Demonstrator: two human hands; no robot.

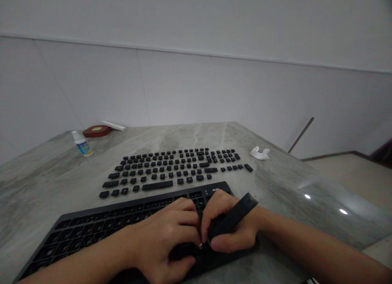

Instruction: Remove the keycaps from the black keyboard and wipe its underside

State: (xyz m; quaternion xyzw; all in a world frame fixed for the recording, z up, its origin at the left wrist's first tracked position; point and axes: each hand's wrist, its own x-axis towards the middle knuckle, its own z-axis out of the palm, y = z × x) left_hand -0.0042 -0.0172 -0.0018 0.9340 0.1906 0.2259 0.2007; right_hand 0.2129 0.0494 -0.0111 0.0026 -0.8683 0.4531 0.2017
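Observation:
A black keyboard (119, 214) with its keycaps off lies at a slant on the table under both hands. In my right hand (228, 222) is a thick black-handled tool (234, 214), gripped like a pen and leaning down toward the keyboard's right end. A small shiny bit shows at its lower end near my left fingertips; I cannot make out the tip's kind. My left hand (171, 231) rests over the keyboard, fingers bent and thumb apart, with the fingertips close to the tool. Beyond the keyboard, loose black keycaps (157, 185) are laid out in rows.
Grey marbled table (275, 186) runs back to a white wall. A spray bottle (82, 144) stands at the far left, near a reddish-brown box (96, 131) and a white flat object (114, 125). Crumpled white tissue (260, 153) lies right of the keycaps.

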